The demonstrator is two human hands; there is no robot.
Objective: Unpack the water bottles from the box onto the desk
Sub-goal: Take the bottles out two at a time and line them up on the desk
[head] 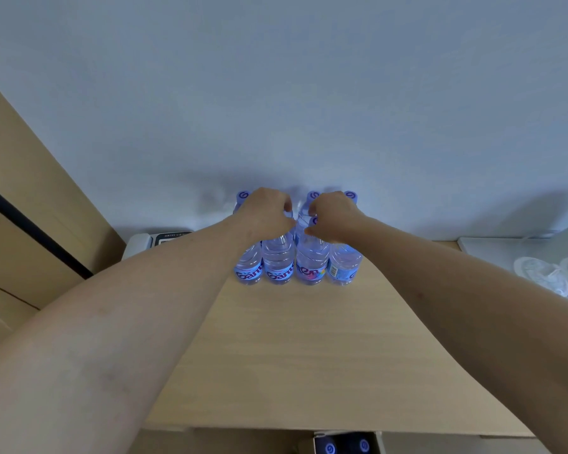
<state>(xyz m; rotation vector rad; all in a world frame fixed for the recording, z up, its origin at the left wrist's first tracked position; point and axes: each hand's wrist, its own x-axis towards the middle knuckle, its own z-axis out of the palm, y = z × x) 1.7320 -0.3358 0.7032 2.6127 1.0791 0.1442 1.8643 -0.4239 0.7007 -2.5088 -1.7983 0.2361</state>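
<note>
**Setting down 2 more bottles, box not empty yet**

Both grips are closed around bottle necks: left hand (269, 209) on the front-row bottle (277, 260) second from left, right hand (333, 214) on its neighbour (312, 257). Both seem to stand on the worktop (309, 348) in the bottle cluster (343, 263) at 12 o'clock, by the wall. Looks like the placing step. Next: let go cleanly without knocking the rows, then reach to 6 o'clock, where the box (346, 444) shows 2 caps.
</note>
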